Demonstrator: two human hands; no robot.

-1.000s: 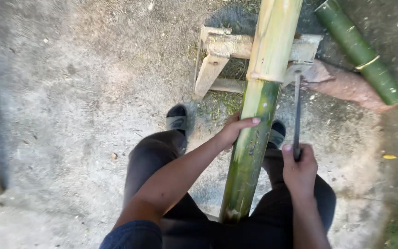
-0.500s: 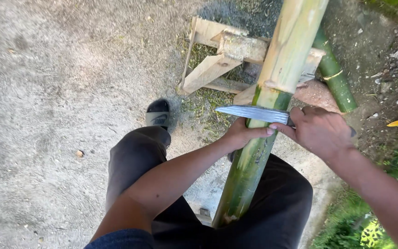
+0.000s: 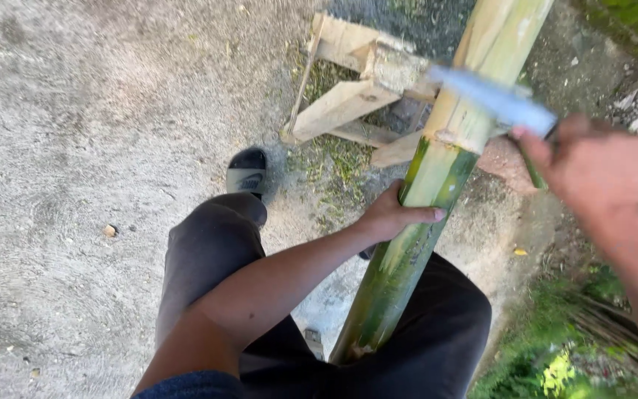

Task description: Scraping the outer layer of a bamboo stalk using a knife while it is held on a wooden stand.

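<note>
Wooden stand (image 3: 348,100) beside bamboo pole (image 3: 437,170)

Rough wooden stand (image 3: 348,100) sits on the concrete ground (image 3: 97,148), a black sandal (image 3: 247,171) just below-left of it, green weeds (image 3: 577,362) way off to its lower right.

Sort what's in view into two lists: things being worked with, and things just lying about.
In use:
- bamboo pole, gripped by the left hand
- blade, blurred, held in the right hand
- wooden stand under the pole

Lying about:
- small stone on the ground
- yellow leaf
- green shavings
</note>
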